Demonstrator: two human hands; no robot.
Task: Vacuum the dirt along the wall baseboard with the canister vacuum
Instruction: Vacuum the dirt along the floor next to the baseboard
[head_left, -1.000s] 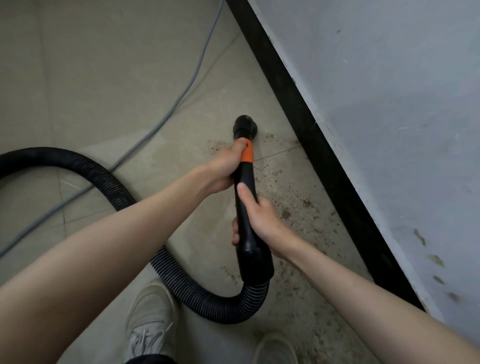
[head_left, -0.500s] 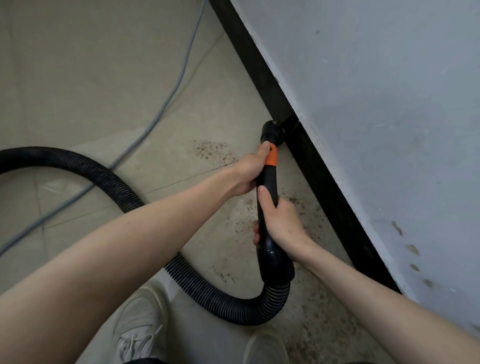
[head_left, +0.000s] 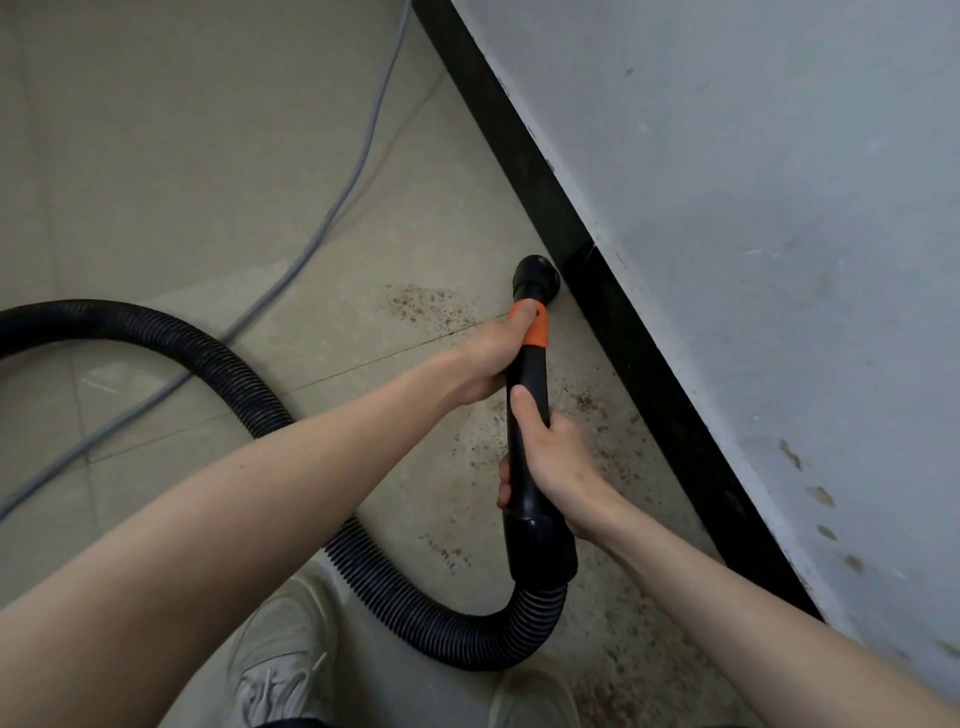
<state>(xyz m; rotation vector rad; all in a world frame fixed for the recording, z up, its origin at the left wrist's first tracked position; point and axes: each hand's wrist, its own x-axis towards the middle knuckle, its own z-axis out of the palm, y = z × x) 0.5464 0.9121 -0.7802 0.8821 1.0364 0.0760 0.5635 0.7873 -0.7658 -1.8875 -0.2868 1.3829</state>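
A black vacuum wand (head_left: 529, 379) with an orange band points away from me, its round nozzle (head_left: 537, 275) down at the floor right beside the black baseboard (head_left: 644, 364). My left hand (head_left: 493, 353) grips the wand just below the orange band. My right hand (head_left: 558, 465) grips it lower down, near the cuff. The ribbed black hose (head_left: 218, 364) loops from the cuff round to the left edge. Brown dirt specks (head_left: 426, 306) lie left of the nozzle, and more dirt (head_left: 597, 415) is scattered along the baseboard toward me.
A grey cable (head_left: 322, 234) runs diagonally over the beige floor tiles (head_left: 182, 156). The grey wall (head_left: 753, 234) rises on the right above the baseboard. My two light shoes (head_left: 280, 654) stand at the bottom edge, near the hose loop.
The nozzle has swung right from the open floor to the baseboard, then slid slightly along it. Both hands kept their grip on the wand.
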